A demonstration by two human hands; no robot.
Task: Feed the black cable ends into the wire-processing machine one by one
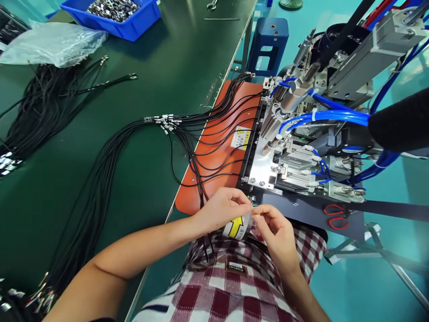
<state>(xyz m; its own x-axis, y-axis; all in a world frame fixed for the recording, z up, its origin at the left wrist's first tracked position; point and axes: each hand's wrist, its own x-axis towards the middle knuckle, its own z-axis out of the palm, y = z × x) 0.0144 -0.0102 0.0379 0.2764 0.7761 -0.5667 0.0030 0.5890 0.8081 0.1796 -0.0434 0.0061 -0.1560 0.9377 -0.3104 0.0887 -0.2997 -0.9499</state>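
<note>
My left hand (pixel 225 209) and my right hand (pixel 276 232) meet fingertip to fingertip in front of my apron, both pinching. Between the fingertips are thin wire ends (pixel 254 206) with a trace of green, mostly hidden by the fingers. Black cables (pixel 202 190) pass behind my left wrist. Just beyond the hands, several black cables (pixel 221 154) fan over an orange board (pixel 186 197) into a dark slotted holder (pixel 252 145) along the machine (pixel 264 152). White-tagged ends (pixel 167 121) gather where the black cable bundle (pixel 112 150) fans out.
The green table (pixel 144 179) carries another black cable pile (pixel 43 107), a plastic bag (pixel 53 42) and a blue bin (pixel 134 24) of small metal parts. Red-handled scissors (pixel 337 217) lie on the dark ledge at right. A blue stool (pixel 270 42) stands behind.
</note>
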